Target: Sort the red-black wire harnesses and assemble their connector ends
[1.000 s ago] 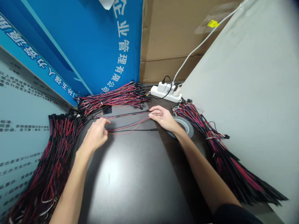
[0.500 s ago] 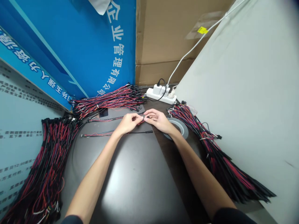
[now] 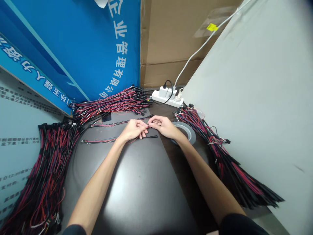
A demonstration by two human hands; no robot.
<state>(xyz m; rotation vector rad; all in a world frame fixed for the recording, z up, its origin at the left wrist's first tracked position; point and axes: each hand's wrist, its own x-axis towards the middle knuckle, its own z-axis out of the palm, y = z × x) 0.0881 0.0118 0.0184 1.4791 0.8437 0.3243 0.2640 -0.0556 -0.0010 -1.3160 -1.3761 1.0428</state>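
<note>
My left hand (image 3: 134, 129) and my right hand (image 3: 164, 127) meet fingertip to fingertip just above the dark table. Both are closed in a pinch on a thin red wire, of which only a short bit shows between the fingers. Under my left wrist runs a wire harness (image 3: 97, 141) with thin red and black leads, its black sleeved end (image 3: 153, 136) sticking out to the right. A second harness (image 3: 110, 124) lies behind it, passing behind my left hand. A grey ring-shaped roll (image 3: 192, 132) lies partly hidden by my right wrist.
Bundled harnesses lie at the back (image 3: 112, 103), in a pile at the left (image 3: 52, 163) and in a long bundle at the right (image 3: 220, 150). A white power strip (image 3: 168, 99) with plugs sits before the cardboard (image 3: 168, 39). Blue and white panels enclose the table (image 3: 141, 189).
My left hand's lower fingers have spread downward, while both hands' fingertips stay together. The whole view has shifted slightly; the harnesses on the table lie as before.
</note>
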